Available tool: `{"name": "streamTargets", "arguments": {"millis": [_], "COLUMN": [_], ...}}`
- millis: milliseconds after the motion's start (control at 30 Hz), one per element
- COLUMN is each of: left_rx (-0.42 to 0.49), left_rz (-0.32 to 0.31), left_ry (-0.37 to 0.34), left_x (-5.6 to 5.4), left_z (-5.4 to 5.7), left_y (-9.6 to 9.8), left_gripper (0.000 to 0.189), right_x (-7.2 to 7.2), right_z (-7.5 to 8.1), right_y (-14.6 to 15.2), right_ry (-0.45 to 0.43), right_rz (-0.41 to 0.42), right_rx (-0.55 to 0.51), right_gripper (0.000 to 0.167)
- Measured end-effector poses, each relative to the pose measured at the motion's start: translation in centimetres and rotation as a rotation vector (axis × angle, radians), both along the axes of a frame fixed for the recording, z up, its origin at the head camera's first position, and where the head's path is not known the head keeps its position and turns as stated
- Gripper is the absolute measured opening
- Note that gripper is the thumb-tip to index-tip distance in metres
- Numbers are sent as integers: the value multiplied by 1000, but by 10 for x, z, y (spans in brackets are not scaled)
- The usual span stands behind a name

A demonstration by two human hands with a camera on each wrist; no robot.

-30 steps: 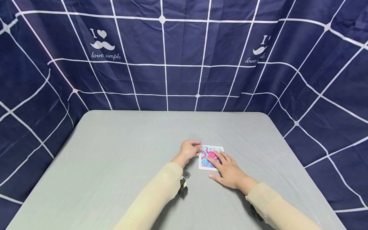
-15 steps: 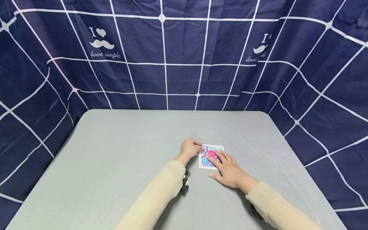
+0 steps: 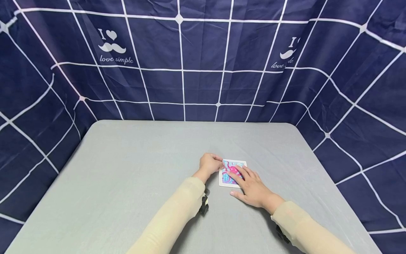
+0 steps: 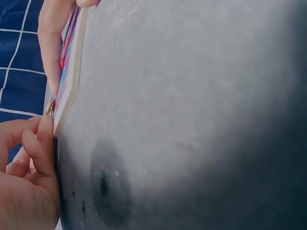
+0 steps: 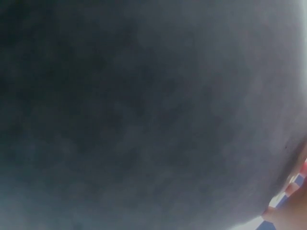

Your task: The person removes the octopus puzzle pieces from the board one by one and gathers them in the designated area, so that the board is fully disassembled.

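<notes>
A small square picture (image 3: 229, 178) in a white frame, with a pink octopus on blue, lies flat on the grey table. At its upper left edge, my left hand (image 3: 210, 164) pinches a small thin brownish piece (image 4: 49, 106) between thumb and finger; its kind is too small to tell. My right hand (image 3: 255, 190) rests over the picture's right side with fingers spread, the fingertips on the printed face and the thumb below the lower edge. Its fingers hide the lower right corner. Only part of that hand (image 5: 292, 211) shows in the right wrist view, beside a coloured edge.
The grey-covered table (image 3: 142, 158) stretches around both hands. Dark blue curtains (image 3: 203, 84) with white grid lines hang behind it and at both sides. A black wrist device (image 3: 204, 205) sits under the left sleeve.
My left hand has shifted slightly right and its fingers have drawn in closer at the picture's edge. The right hand and the picture stay in place.
</notes>
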State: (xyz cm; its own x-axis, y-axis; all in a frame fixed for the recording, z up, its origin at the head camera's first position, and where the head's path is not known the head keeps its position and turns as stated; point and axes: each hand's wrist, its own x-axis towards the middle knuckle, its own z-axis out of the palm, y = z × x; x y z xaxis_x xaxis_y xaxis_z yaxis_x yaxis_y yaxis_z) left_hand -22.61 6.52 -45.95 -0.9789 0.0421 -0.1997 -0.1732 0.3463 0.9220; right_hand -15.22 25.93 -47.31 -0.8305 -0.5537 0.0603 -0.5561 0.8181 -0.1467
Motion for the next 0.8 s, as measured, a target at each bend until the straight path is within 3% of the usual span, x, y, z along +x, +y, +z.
{"name": "streamTargets", "arguments": {"millis": [267,533,800], "left_rx": [81,127,169], "left_rz": [32,30,12], "left_ry": [-38,-68,-54], "left_x": [-2,-3,-5], "left_z": [1,0,-2], "left_y": [-7,-17,-35], "left_gripper": [9,11,14], "right_x": [0,0,0], "right_z": [1,1,1], "right_y": [1,1,-1], "right_ry": [3,-12,-11], "right_rz": [-2,-13,-14], "right_rx": [8,18,16], "right_gripper": [68,68,68]}}
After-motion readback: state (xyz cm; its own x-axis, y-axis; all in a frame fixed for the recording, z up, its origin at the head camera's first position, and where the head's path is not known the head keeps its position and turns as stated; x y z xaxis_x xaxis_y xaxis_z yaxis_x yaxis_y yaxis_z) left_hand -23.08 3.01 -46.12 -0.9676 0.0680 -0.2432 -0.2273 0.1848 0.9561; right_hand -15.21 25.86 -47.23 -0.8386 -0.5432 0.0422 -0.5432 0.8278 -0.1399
